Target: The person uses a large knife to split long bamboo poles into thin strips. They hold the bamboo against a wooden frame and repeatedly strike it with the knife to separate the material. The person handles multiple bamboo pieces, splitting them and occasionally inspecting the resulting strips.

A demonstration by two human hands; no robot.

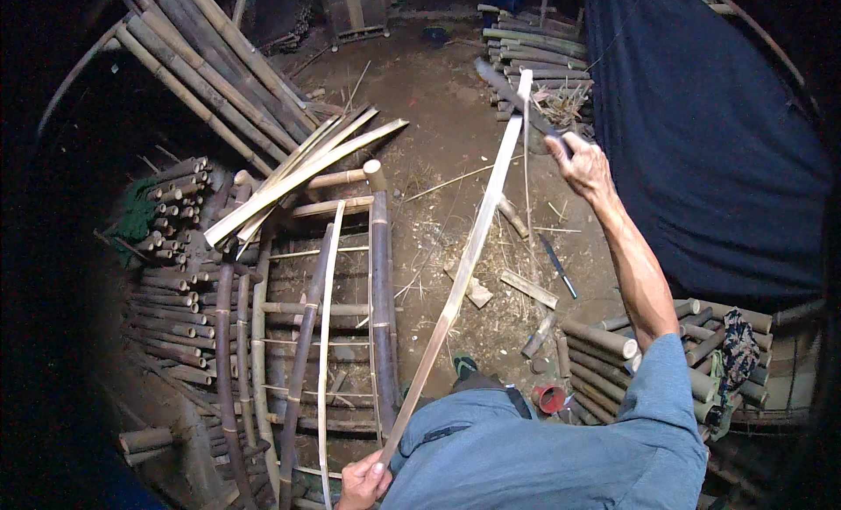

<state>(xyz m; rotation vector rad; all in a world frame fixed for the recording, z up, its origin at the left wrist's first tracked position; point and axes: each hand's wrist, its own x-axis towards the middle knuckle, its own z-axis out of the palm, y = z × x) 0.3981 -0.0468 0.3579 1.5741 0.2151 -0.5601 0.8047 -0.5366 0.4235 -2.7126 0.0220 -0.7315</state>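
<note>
My left hand, low by my body, is closed round the near end of a long split bamboo strip. The strip slants up and away to the right, its pale inner face showing. My right hand grips the handle of a machete, arm stretched forward. Its dark blade crosses the strip near the far end; whether the edge bites into it I cannot tell. A thin bamboo sliver hangs down beside the strip there.
A bamboo frame stands to my left, with split bamboo pieces across its far end. Bamboo poles are stacked at left, far right and near right. A knife, offcuts and a red cup are on the ground.
</note>
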